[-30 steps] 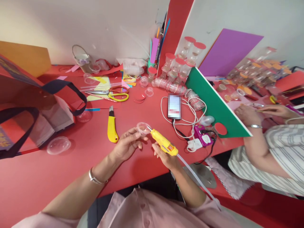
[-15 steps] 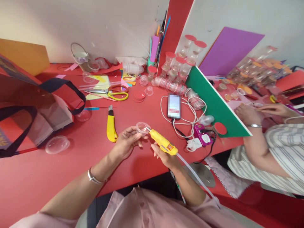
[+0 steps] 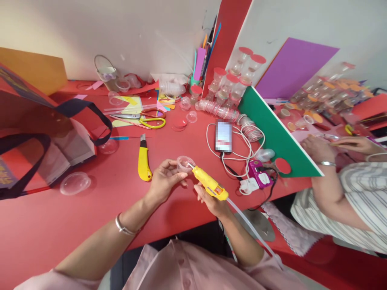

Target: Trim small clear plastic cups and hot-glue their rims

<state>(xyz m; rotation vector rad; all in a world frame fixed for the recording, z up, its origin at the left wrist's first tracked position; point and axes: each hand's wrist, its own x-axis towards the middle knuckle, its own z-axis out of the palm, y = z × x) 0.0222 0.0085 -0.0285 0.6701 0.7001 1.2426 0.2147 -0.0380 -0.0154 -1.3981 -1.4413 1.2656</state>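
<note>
Between the thumb and fingers of my left hand is a small clear plastic cup, tipped with its round opening facing up. My right hand grips a yellow glue gun, its metal nozzle at the cup's rim; whether it touches the plastic I cannot tell. A long translucent glue stick sticks out of the gun's back end toward my sleeve. Left of my left hand, a yellow box cutter lies with some blade out.
Scissors lie on paper scraps behind the cutter. A phone and looped white cable lie to the right, before a green divider. Stacked cups with red lids stand behind. Beyond the divider, a co-worker's hands work.
The cup in my left hand has tilted a little and shifted slightly right, along with the glue gun nozzle. The whole view has moved slightly.
</note>
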